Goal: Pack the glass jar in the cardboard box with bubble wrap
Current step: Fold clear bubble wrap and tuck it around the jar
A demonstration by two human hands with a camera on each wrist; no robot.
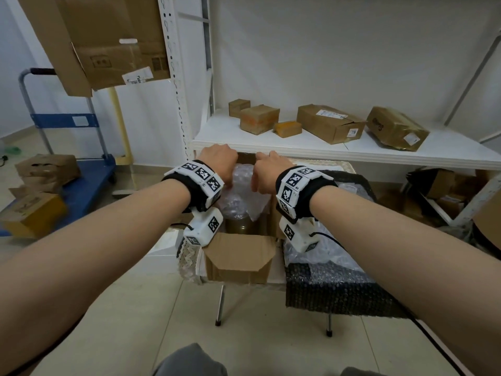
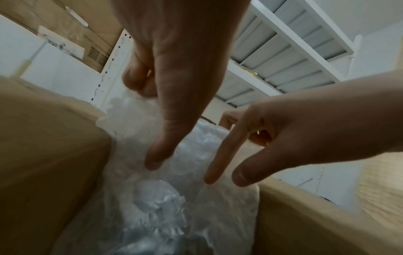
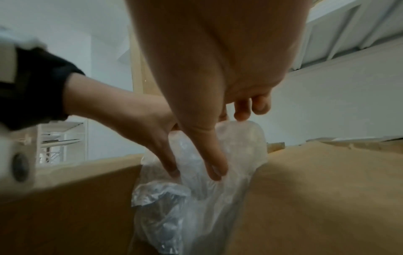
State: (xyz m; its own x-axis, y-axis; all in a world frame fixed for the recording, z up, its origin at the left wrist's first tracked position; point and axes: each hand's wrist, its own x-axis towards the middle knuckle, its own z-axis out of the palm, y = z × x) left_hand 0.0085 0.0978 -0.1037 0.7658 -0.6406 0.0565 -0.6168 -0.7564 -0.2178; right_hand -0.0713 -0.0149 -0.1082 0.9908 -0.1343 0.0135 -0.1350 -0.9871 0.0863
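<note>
An open cardboard box (image 1: 238,260) stands on a small table. A bundle of clear bubble wrap (image 1: 241,191) rises upright out of it. My left hand (image 1: 220,158) grips the bundle's top left, fingers curled into the wrap (image 2: 174,207), thumb (image 2: 156,155) pressed down its front. From the right my right hand (image 1: 267,169) holds the bundle, thumb (image 3: 214,163) on the front, fingers (image 3: 250,108) over the top. The box's walls (image 3: 316,189) close in on both sides. I cannot make out the glass jar through the wrap.
A white shelf board (image 1: 339,150) with several cardboard boxes juts out just beyond my hands. Loose clear wrap (image 1: 325,253) and a dark bubble sheet (image 1: 330,289) lie right of the box. At the left stands a blue trolley (image 1: 89,183) carrying more boxes.
</note>
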